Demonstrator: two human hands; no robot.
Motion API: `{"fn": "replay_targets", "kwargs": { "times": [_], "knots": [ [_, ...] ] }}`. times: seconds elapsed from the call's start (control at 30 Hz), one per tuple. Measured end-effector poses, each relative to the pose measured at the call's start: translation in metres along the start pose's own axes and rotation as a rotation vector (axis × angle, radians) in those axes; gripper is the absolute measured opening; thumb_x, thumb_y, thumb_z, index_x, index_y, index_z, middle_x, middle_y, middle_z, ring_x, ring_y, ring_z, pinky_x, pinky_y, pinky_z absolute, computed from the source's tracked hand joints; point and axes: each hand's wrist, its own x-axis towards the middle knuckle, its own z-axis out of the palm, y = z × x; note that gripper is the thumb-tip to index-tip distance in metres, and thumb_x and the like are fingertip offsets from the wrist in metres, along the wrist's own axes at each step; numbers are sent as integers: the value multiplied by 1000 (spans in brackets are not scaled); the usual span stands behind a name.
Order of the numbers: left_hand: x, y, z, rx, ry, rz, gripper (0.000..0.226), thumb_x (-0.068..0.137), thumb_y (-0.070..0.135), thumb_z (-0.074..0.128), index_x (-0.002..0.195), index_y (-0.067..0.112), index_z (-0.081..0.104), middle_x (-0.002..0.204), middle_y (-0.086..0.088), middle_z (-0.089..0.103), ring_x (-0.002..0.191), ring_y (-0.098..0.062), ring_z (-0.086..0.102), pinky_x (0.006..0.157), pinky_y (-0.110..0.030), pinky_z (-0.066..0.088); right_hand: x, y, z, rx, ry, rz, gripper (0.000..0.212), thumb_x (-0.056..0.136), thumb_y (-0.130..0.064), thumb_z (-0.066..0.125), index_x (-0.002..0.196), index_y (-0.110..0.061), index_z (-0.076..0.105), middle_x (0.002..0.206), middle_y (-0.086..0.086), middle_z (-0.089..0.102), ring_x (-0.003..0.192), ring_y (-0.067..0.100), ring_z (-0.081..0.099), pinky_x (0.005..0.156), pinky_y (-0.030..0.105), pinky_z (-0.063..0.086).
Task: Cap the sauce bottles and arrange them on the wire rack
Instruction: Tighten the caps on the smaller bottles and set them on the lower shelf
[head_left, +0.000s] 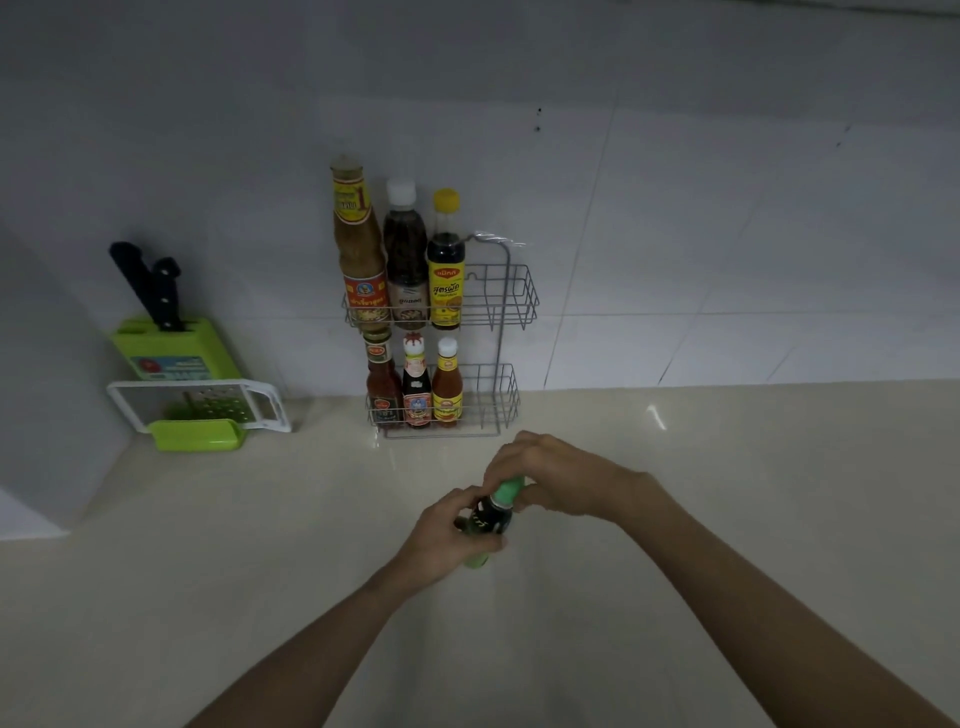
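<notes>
a: entry, hands first. we see the left hand (452, 530) wrapped round the body of a small dark bottle (488, 519), fingers curled over its green label.
b: right hand (550, 473)?
a: fingers bent over the green cap (508, 491), pinching it at the bottle's neck. both hands are grasping.
b: is the cap fully seated?
a: we cannot tell; fingers cover the joint.
b: where is the bottle?
a: tilted, cap end toward the right, over the glossy beige counter (260, 545), near the front of the wire rack (511, 296). we cannot tell if its base touches the counter.
b: the rack itself?
a: thin grey wire, two tiers, backed against white wall tiles (675, 234). on the upper tier we see three tall bottles (406, 260) with tan, white and yellow caps. on the lower tier are three short bottles (416, 389) with printed labels, all upright and side by side at the left.
b: anything else?
a: far left, a green plastic knife block (176, 348) with two black handles, and a flat white-framed grater (208, 405) just in front.
</notes>
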Motion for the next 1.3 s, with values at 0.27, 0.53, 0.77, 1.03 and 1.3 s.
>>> {"fn": "replay_targets", "kwargs": {
  "times": [0.27, 0.53, 0.77, 1.03, 1.3],
  "knots": [
    [-8, 7, -8, -26, -3, 24, 37, 69, 24, 80, 99, 40, 65, 100, 7, 69, 98, -16, 64, 88, -32, 52, -5, -21, -6, -7, 23, 88, 44, 85, -47, 64, 120, -26, 49, 104, 4, 60, 92, 21, 54, 77, 37, 49],
    [-16, 16, -8, -86, -77, 18, 36, 70, 17, 79, 102, 30, 67, 102, 6, 70, 99, -13, 65, 91, -31, 51, 2, -31, -14, -110, 23, 105, 37, 86, -48, 61, 103, -17, 52, 93, 2, 58, 84, 22, 55, 66, 32, 43],
    [-22, 24, -30, -162, -308, -97, 41, 73, 16, 79, 110, 30, 67, 114, 5, 66, 106, -15, 65, 88, -36, 57, -5, -31, -24, 125, -45, -33, 28, 81, -15, 73, 106, -22, 63, 95, -14, 60, 90, 5, 53, 76, 19, 46],
    [-26, 20, -22, -145, -231, -67, 40, 72, 8, 78, 108, 21, 67, 110, -4, 67, 103, -16, 65, 92, -37, 53, 0, -32, -13, -49, 48, 2, 37, 82, -45, 68, 97, -12, 60, 86, 3, 66, 74, 15, 56, 62, 28, 46],
    [-24, 22, -22, -150, -272, -33, 40, 69, 11, 81, 104, 28, 69, 106, 3, 69, 104, -15, 64, 89, -29, 54, -7, -27, -16, -639, 119, -289, 33, 94, -50, 38, 92, -19, 48, 63, -1, 58, 52, 19, 55, 42, 24, 29]
  ]
}}
